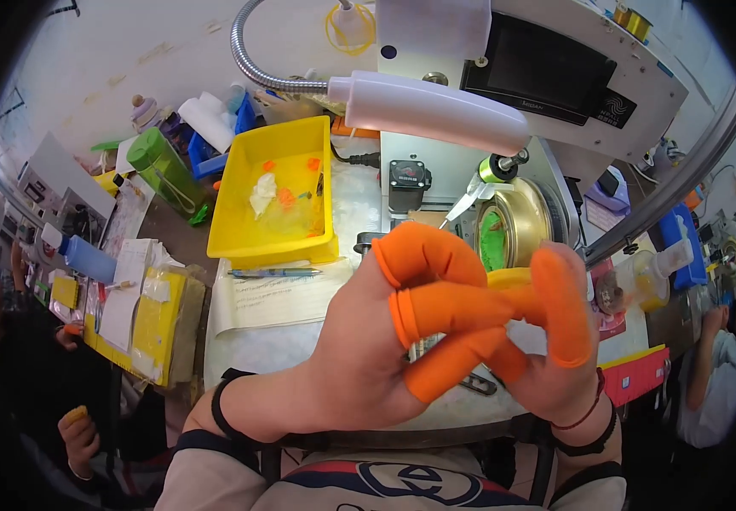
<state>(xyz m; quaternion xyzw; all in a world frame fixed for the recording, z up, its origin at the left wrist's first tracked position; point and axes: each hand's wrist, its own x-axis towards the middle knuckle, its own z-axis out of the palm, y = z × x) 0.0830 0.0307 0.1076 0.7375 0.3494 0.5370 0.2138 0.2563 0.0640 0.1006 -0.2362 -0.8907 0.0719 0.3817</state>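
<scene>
- One yellow bin (pixel 240 230) on the bench, holding a white scrap and three small orange pieces.
- One green bottle (pixel 163 170) lying tilted left of the bin; one blue bottle (pixel 87 255) further left.
- Left hand (pixel 385 349) raised mid-frame, orange-capped fingers (pixel 445 307) pinching a small yellow piece (pixel 508 278).
- Right hand (pixel 555 341) touching the same piece, thumb capped orange, fingers curled.
</scene>
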